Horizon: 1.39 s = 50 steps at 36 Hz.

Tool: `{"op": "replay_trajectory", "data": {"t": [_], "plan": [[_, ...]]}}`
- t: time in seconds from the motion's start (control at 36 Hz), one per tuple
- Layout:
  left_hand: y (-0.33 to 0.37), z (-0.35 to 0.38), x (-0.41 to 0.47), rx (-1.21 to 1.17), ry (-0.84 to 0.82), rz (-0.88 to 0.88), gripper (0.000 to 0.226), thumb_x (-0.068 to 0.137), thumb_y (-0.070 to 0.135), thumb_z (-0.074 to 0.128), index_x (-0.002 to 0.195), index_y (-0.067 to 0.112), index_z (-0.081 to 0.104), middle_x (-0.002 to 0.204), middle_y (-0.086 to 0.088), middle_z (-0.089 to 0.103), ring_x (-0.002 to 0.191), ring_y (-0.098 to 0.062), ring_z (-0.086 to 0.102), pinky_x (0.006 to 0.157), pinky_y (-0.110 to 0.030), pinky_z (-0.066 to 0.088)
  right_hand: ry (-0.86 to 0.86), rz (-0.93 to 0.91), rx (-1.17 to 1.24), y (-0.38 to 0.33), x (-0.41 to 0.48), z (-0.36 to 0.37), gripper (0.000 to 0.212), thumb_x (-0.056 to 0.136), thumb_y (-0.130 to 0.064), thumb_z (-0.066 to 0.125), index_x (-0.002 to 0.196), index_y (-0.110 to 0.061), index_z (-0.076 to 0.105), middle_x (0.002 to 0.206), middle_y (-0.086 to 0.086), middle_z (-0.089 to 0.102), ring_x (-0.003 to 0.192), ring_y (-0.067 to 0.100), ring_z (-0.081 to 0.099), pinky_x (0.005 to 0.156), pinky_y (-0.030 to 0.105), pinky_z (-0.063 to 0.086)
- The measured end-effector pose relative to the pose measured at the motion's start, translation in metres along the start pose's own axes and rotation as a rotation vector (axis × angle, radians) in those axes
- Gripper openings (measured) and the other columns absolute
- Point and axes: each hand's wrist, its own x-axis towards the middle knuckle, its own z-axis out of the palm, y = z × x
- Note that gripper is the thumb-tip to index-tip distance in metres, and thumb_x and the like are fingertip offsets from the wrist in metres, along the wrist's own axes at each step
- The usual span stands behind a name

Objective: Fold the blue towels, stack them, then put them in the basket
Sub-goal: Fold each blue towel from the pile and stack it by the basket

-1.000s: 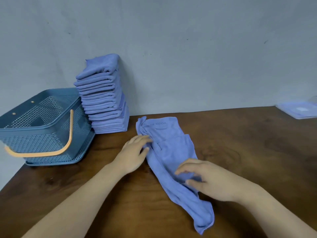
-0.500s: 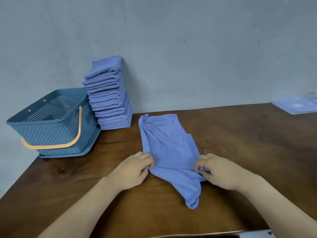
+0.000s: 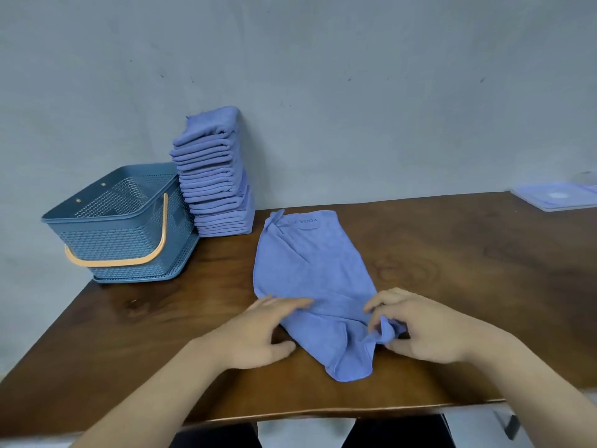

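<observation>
**A:** 1 blue towel (image 3: 310,270) is spread on the wooden table (image 3: 452,253), printed end away from the person, and both hands are at its near end. What's changed?

**B:** The left hand (image 3: 258,334), for 1. Half a second ago it was pinching the towel's left edge. Now its fingers lie long and flat on the cloth, holding nothing, with the thumb down on the wood.

**A:** And the right hand (image 3: 429,328)?

**B:** Same job as before: fingers and thumb curled round a bunched fold at the near right corner. The bunch stands up a little between them.

**A:** The towel itself looks different.

**B:** It does. 1 second ago it ran as a long crumpled strip toward the near right. Now the far part lies broad and smoother, and only a short rounded tail points at the table's near edge, between the 2 hands.

**A:** The rest of the set?

**B:** No change there. The stack of folded towels (image 3: 213,176) stands tall against the wall (image 3: 355,92) at far left, its top towels leaning a bit. The basket (image 3: 119,227) sits just beside it on the left, touching or nearly so, with its orange handle (image 3: 129,258) hanging down the front. A flat pale plastic piece (image 3: 559,197) lies at the far right corner.
</observation>
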Motion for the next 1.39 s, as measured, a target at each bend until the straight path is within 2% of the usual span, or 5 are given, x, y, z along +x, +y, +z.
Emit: {"op": "replay_trajectory", "data": {"t": [0.22, 0.58, 0.75, 1.19, 1.39], "plan": [[0.026, -0.011, 0.009, -0.202, -0.142, -0.041, 0.011, 0.095, 0.044, 0.077, 0.102, 0.035, 0.075, 0.083, 0.008, 0.061, 0.073, -0.007, 0.055, 0.072, -0.032, 0.051, 0.096, 0.086, 0.396, -0.012, -0.009, -0.013, 0.023, 0.103, -0.04, 0.068, 0.104, -0.019, 0.077, 0.098, -0.005, 0.078, 0.087, 0.012, 0.069, 0.084, 0.041, 0.056], [-0.007, -0.045, -0.044, -1.086, 0.054, -0.152, 0.058, 0.083, 0.019, 0.065, 0.136, -0.006, 0.064, 0.129, -0.036, 0.065, 0.116, -0.045, 0.063, 0.099, -0.049, 0.045, 0.059, 0.086, 0.818, -0.016, -0.03, -0.042, 0.029, 0.108, -0.032, 0.057, 0.119, -0.019, 0.081, 0.08, 0.003, 0.07, 0.06, 0.026, 0.047, 0.057, 0.039, 0.036], [-0.002, -0.052, -0.034, -1.161, 0.061, -0.117, 0.06, 0.073, 0.025, 0.064, 0.12, -0.012, 0.067, 0.114, -0.035, 0.067, 0.104, -0.046, 0.064, 0.089, -0.048, 0.046, 0.128, 0.067, 0.946, -0.02, -0.012, -0.046, 0.03, 0.107, -0.022, 0.058, 0.125, -0.009, 0.077, 0.128, 0.016, 0.074, 0.121, 0.038, 0.07, 0.108, 0.055, 0.052], [-0.037, -0.073, 0.049, -1.183, 0.575, -0.197, 0.048, 0.086, 0.014, 0.054, 0.129, -0.002, 0.068, 0.132, -0.029, 0.067, 0.125, -0.046, 0.063, 0.108, -0.056, 0.046, 0.515, 0.228, 1.024, -0.007, 0.067, -0.051, 0.03, 0.11, -0.033, 0.054, 0.126, -0.021, 0.076, 0.123, 0.003, 0.077, 0.114, 0.025, 0.074, 0.1, 0.05, 0.056], [-0.071, -0.087, 0.114, -1.09, 0.608, -0.319, 0.012, 0.088, 0.019, 0.058, 0.088, 0.011, 0.068, 0.096, -0.011, 0.069, 0.093, -0.029, 0.062, 0.086, -0.048, 0.042, 0.665, 0.334, 0.954, 0.026, 0.123, -0.061, 0.021, 0.107, -0.032, 0.064, 0.11, -0.016, 0.078, 0.107, 0.005, 0.081, 0.1, 0.026, 0.078, 0.089, 0.047, 0.062]]}}
